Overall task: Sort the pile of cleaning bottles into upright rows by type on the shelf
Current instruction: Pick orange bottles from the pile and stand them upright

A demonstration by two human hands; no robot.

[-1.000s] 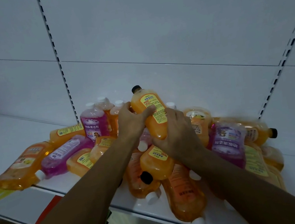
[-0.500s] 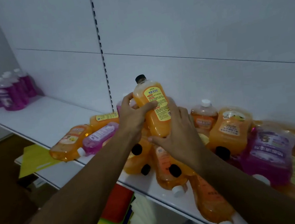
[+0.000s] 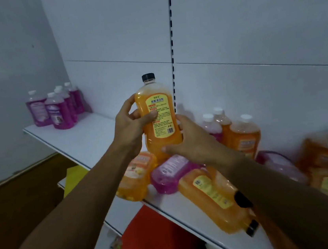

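While raised above the pile [image 3: 197,182] in the head view, stands upright between both hands: orange bottle [image 3: 159,120], black cap up, yellow label facing the camera. Left hand [image 3: 130,126] curled round its left side, thumb across the front, grip clamped on it. Right hand [image 3: 191,139] cupping its lower right side, fingers wrapped behind, thumb under the base, grip likewise clamped. Below on the white shelf [image 3: 90,137], lying jumbled: orange and purple bottles, one purple bottle [image 3: 171,173] flat just under the held one, another orange bottle [image 3: 211,199] partly hidden by the right forearm. Behind the right hand, upright against the back wall: white-capped bottles [image 3: 232,130]. Far left on the shelf, well apart from the pile, standing in a group: purple bottles [image 3: 55,108]. Under the shelf: red and yellow sheets [image 3: 152,235].
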